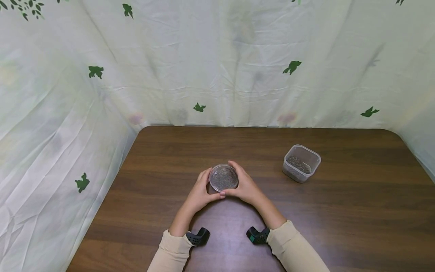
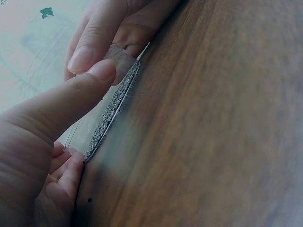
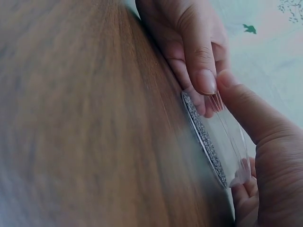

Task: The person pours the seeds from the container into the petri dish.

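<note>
A round clear plastic container (image 1: 221,165) stands on the brown wooden table (image 1: 353,211), with a layer of dark grey granules (image 1: 223,178) in it. From the left side my left hand (image 1: 199,194) grips its wall, fingers curled round the far side and thumb at the near side. My right hand (image 1: 249,187) holds it likewise from the right, and the two thumb tips meet in front. Both wrist views show the granules (image 2: 110,113) lying low against the clear wall. A lid on the container cannot be made out for certain.
To the right, farther back, stands a rectangular clear plastic tub (image 1: 295,174) without a lid, holding some dark granules (image 1: 299,164). A pale curtain (image 1: 221,68) with green bird shapes hangs behind the table and along its left side.
</note>
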`<state>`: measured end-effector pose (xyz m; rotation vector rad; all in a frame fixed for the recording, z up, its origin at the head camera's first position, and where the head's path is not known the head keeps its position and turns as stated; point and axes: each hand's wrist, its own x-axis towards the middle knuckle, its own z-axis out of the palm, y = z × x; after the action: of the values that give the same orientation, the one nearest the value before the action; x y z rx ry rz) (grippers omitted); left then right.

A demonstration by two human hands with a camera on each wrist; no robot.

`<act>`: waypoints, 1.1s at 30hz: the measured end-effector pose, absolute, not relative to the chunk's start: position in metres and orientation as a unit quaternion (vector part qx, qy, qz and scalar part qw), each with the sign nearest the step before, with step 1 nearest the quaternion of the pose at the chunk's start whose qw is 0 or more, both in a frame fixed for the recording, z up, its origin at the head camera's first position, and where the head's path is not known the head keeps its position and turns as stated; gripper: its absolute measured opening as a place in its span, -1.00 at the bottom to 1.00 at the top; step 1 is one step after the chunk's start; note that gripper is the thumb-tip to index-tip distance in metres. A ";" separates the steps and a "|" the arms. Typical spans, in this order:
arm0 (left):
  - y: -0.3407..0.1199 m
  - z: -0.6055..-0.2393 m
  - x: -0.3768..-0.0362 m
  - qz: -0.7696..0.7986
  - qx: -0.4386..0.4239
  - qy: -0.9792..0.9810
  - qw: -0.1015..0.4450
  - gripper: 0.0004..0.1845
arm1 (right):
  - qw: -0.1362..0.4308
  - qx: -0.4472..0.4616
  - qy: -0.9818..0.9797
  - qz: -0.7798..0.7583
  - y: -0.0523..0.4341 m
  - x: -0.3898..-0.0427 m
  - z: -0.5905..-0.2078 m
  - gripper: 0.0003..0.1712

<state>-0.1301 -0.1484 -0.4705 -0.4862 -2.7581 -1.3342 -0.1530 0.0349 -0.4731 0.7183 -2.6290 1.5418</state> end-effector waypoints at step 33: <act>-0.149 -0.463 -0.131 -0.495 -0.177 -0.849 0.050 -0.25 | 0.076 0.217 -0.838 0.496 0.064 -0.140 -0.437 -0.32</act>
<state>-0.1309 -0.1491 -0.4626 -0.5378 -2.5858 -1.5064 -0.1396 0.0637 -0.4368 0.6498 -2.5111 1.4860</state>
